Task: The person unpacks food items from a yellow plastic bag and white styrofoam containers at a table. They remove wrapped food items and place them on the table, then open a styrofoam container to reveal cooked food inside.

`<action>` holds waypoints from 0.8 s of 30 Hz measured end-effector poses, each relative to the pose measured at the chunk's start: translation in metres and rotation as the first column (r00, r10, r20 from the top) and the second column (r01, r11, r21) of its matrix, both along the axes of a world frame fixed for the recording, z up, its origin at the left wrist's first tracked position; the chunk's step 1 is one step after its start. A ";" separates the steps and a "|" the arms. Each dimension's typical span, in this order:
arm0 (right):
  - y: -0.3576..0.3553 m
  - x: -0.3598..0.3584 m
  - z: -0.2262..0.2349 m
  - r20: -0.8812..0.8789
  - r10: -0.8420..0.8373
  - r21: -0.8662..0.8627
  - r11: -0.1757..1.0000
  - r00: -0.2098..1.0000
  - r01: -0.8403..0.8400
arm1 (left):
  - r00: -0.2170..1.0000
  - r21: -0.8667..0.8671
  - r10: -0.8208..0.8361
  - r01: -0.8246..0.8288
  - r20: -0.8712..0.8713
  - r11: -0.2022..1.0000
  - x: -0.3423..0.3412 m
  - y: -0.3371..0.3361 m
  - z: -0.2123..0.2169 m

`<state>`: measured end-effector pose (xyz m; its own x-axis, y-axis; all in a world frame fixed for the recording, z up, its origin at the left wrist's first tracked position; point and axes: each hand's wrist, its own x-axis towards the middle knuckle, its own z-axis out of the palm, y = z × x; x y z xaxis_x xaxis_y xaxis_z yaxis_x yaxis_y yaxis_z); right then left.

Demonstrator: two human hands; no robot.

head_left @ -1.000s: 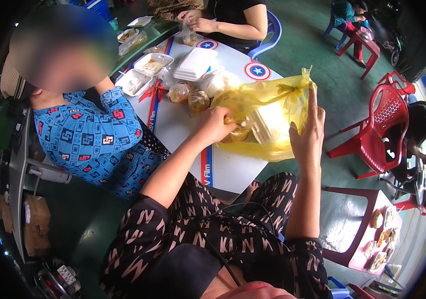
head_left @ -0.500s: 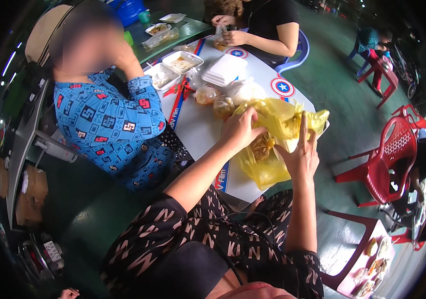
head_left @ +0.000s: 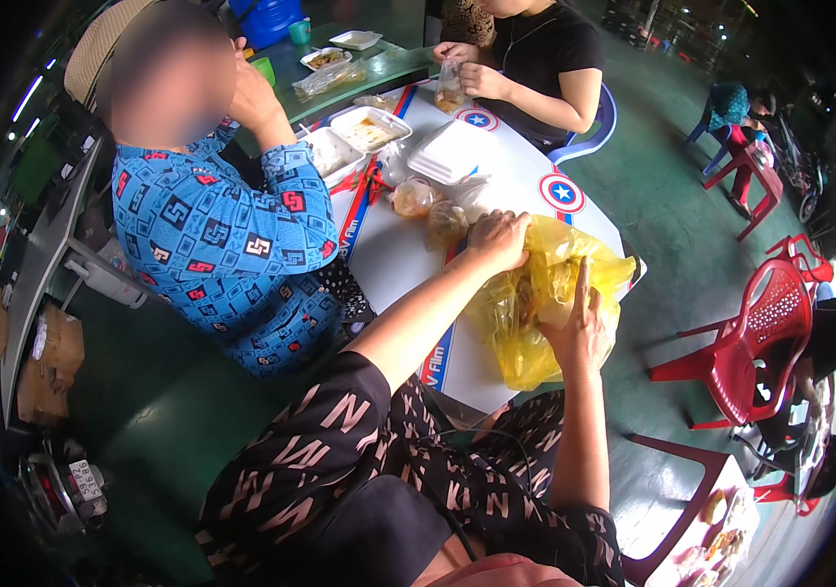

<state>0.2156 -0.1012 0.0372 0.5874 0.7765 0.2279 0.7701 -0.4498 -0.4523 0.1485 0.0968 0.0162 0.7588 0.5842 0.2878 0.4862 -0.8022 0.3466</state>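
A crumpled yellow plastic bag [head_left: 525, 352] lies at the near right end of the white table, its mouth spread. My left hand [head_left: 499, 240] is closed on the bag's upper left edge. At its right side, my right hand [head_left: 579, 333] grips the plastic with bent fingers while one finger points up. Whatever is inside shows only dimly through the film. Just beyond my left hand sit two small knotted clear bags of food, one brownish [head_left: 447, 225] and one orange [head_left: 416, 198]. A whitish plastic bag [head_left: 476, 196] rests beside them.
A closed white foam box [head_left: 447, 152] and an opened one with food scraps [head_left: 371, 129] stand farther back. A person in a blue patterned shirt [head_left: 222, 235] sits at left. Across the table, another person's hands [head_left: 472, 73] hold a clear bag. Red chairs [head_left: 745, 333] stand at right.
The brownish food packet seen in the yellow bag's mouth is now mostly covered by yellow film. Both hands have shifted slightly with the bag, and the right hand has closed in on it.
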 end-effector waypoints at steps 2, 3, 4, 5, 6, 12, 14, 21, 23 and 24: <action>0.000 0.001 -0.003 0.008 0.001 0.007 1.000 1.000 -0.001 | 0.997 -0.063 0.032 -0.036 -0.063 0.997 -0.004 -0.001 0.007; 0.000 0.001 -0.004 0.012 0.003 0.012 1.000 1.000 -0.003 | 0.994 -0.092 0.048 -0.057 -0.096 0.994 -0.007 -0.002 0.011; 0.000 0.002 -0.006 0.017 0.013 0.037 0.999 1.000 -0.014 | 0.996 -0.097 0.064 -0.070 -0.068 0.993 -0.007 0.001 0.002; -0.001 0.004 -0.009 0.020 0.021 0.063 0.998 1.000 -0.022 | 0.992 -0.097 0.112 -0.116 -0.051 0.988 -0.011 0.000 -0.002; -0.001 0.005 -0.011 0.024 0.029 0.088 0.996 0.999 -0.031 | 0.986 -0.097 0.161 -0.164 -0.033 0.982 -0.016 -0.003 -0.005; -0.002 0.002 -0.007 0.004 0.078 0.082 0.994 0.997 -0.078 | 0.945 -0.153 0.278 -0.253 0.171 0.955 -0.044 -0.017 -0.011; -0.003 0.003 -0.005 0.023 0.078 0.056 0.995 0.997 -0.079 | 0.944 -0.153 0.282 -0.257 0.174 0.954 -0.048 -0.019 -0.015; -0.004 0.003 -0.013 0.004 0.093 0.087 0.992 0.996 -0.093 | 0.927 -0.112 0.209 -0.183 0.310 0.977 -0.054 -0.031 -0.046; -0.004 0.003 -0.010 -0.005 0.088 0.062 0.994 0.996 -0.088 | 0.912 -0.061 0.219 -0.211 0.346 0.976 -0.055 -0.035 -0.053; -0.003 0.004 -0.010 -0.009 0.087 0.050 0.995 0.996 -0.086 | 0.904 -0.034 0.223 -0.226 0.365 0.974 -0.055 -0.037 -0.056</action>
<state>0.2192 -0.1042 0.0276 0.5215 0.8124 0.2609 0.7997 -0.3588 -0.4815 0.0933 0.0598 -0.0394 0.4497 0.7231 0.5243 0.4952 -0.6904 0.5274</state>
